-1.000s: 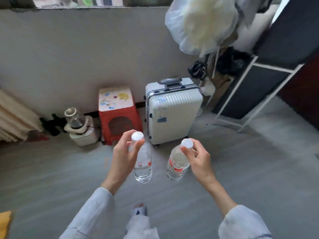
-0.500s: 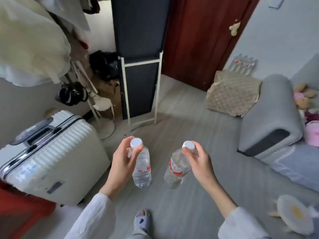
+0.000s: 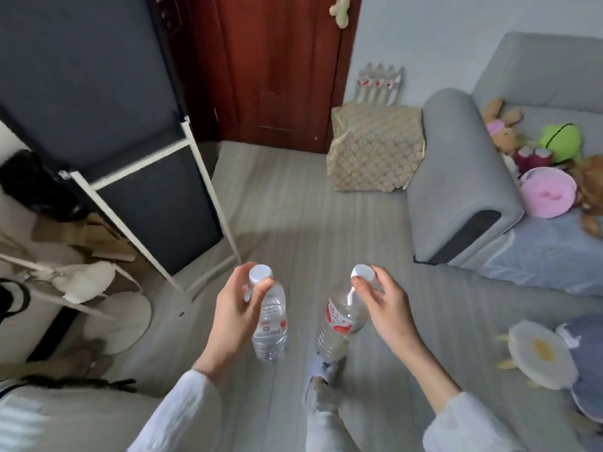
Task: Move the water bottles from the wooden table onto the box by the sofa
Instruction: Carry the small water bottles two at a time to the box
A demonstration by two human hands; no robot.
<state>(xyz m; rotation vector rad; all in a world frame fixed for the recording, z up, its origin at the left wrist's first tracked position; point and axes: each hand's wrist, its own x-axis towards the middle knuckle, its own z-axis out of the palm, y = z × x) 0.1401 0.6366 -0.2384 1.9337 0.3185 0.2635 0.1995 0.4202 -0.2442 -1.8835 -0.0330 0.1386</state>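
Bottles are being carried by their necks, the left water bottle pinched by the left hand and the right water bottle by the right hand, and are best kept hanging plumb toward the patterned box far right beside the sofa.

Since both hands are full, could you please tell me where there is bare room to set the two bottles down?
The patterned beige box by the grey sofa has a bare top, with packed bottles behind it. The grey floor between the black screen and the sofa arm is open. The sofa seat is crowded with plush toys.
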